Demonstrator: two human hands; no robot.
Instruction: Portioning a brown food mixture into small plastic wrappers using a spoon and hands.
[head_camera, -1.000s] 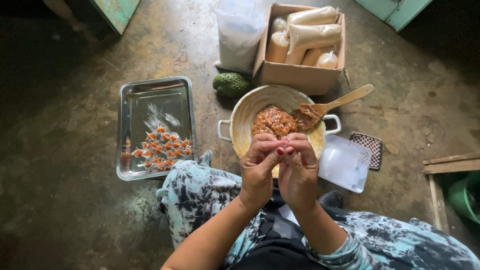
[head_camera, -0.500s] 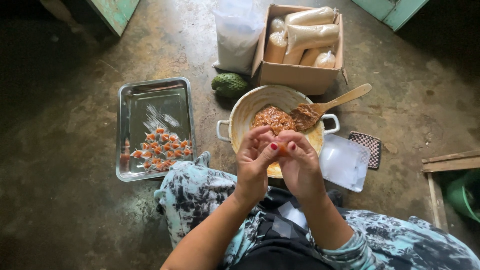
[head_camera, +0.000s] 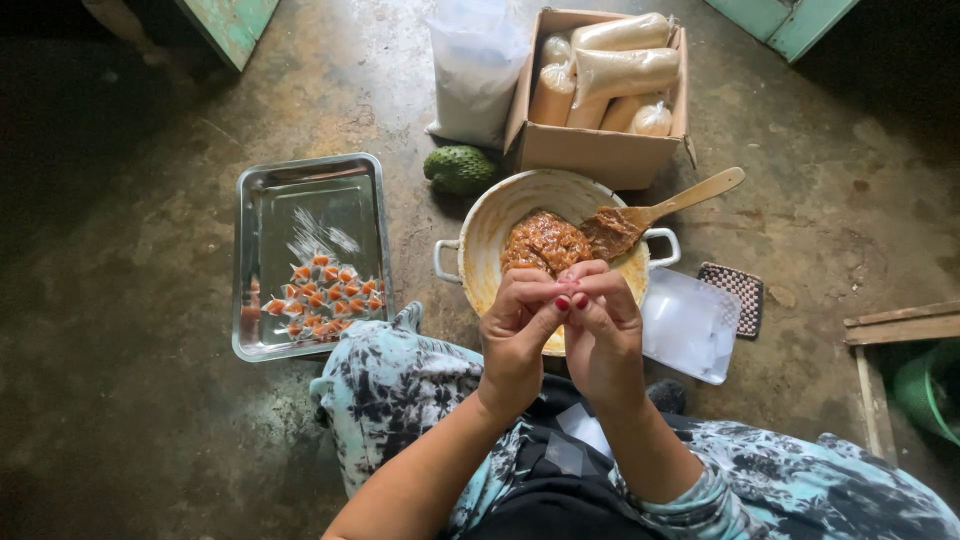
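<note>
My left hand (head_camera: 518, 335) and my right hand (head_camera: 603, 330) are pressed together over the near rim of a cream two-handled pot (head_camera: 480, 240). Their fingertips pinch something small between them; it is hidden by the fingers. The pot holds a brown sticky mass (head_camera: 545, 243) with a wooden spoon (head_camera: 668, 206) resting in it. To the left on the floor sits a metal tray (head_camera: 268, 205) with several small orange wrapped sweets (head_camera: 322, 298) in a cluster.
A stack of clear plastic wrappers (head_camera: 688, 323) lies right of the pot on a dark mat (head_camera: 738, 293). Behind the pot stand a cardboard box (head_camera: 590, 150) of filled bags, a white sack (head_camera: 475, 65) and a green spiky fruit (head_camera: 459, 169). Wooden planks (head_camera: 900, 325) lie far right.
Both hands have stayed together over the pot's rim, with the fingers shifting slightly as they work the small hidden thing. Nothing else has moved.
</note>
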